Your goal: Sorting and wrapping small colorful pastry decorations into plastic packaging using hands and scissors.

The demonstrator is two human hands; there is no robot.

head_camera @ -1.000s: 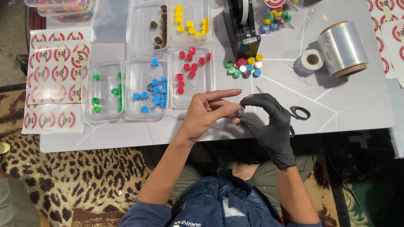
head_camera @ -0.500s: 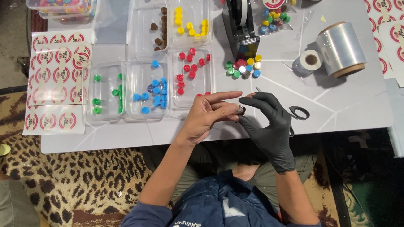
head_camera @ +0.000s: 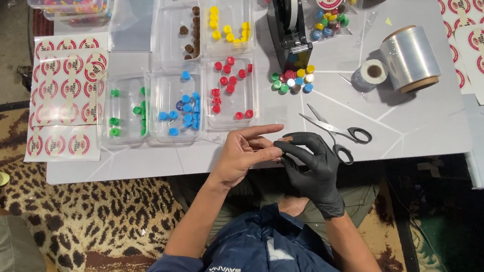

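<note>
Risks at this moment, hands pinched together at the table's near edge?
1. The left hand and the gloved right hand meet over the table edge; anything small pinched there, hidden now, may drop onto the lap.
2. The open scissors lie beside the right hand; a wrist could catch the blades.
3. The loose pile of caps might scatter if bumped.

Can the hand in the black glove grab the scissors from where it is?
Probably yes. The right hand is close to the scissors, which lie in the open on the white table with nothing between them.
</note>
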